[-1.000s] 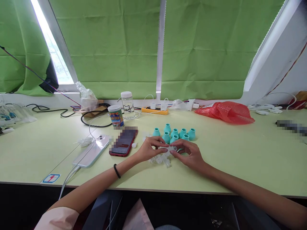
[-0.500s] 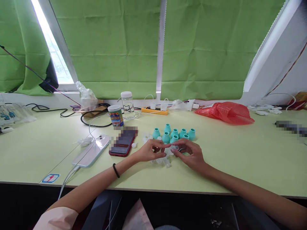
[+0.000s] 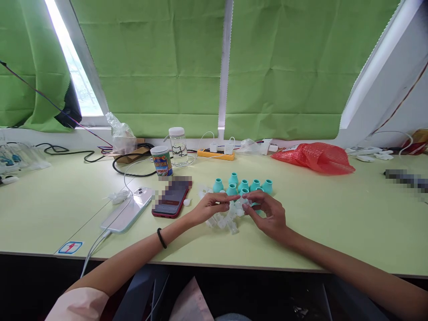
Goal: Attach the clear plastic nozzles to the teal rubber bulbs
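Observation:
Between finger and thumb, my right hand (image 3: 267, 214) pinches a small clear plastic piece (image 3: 246, 202) above the table. My left hand (image 3: 210, 208) has its index finger stretched toward that piece, the thumb apart below it, and nothing shows in its grasp. Under and between the hands lies a loose pile of translucent plastic pieces (image 3: 221, 221). Just behind stand several turquoise vase-shaped pieces (image 3: 267, 186), partly hidden by my fingers. One small white piece (image 3: 186, 202) lies apart, beside the red-edged phone.
To the left are a red-edged phone (image 3: 172, 200), a pale phone (image 3: 129, 211) with a cable, a colourful can (image 3: 162, 161) and a clear jar (image 3: 178, 149). At the back are an orange power strip (image 3: 216, 155) and a red plastic bag (image 3: 316, 157).
My left hand's fingers have straightened, with the index finger reaching slightly further right. My right hand has shifted slightly right with the clear piece.

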